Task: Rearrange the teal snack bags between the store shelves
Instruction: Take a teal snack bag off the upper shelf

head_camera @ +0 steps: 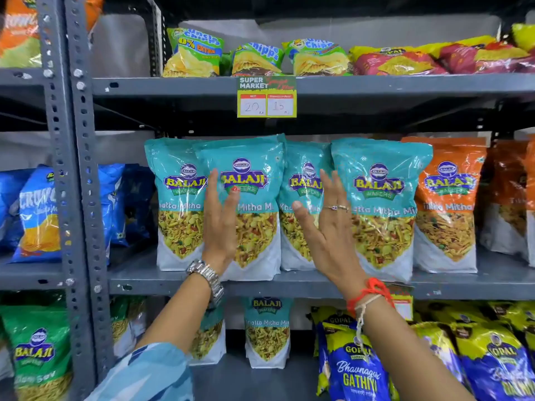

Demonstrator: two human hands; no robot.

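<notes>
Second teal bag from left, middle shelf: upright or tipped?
Upright: the second teal bag stands on its base on the middle shelf.

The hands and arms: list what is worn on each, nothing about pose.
The left hand has a silver metal link watch at the wrist and red polish on the thumbnail; a light blue patterned sleeve covers the arm from about the elbow. The right hand wears a thin ring, with red thread and a pale string tied at the wrist.

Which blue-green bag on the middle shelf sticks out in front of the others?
The second teal bag from the left, between the two open hands. It overlaps the bags either side and its base reaches the shelf's front edge.
</notes>
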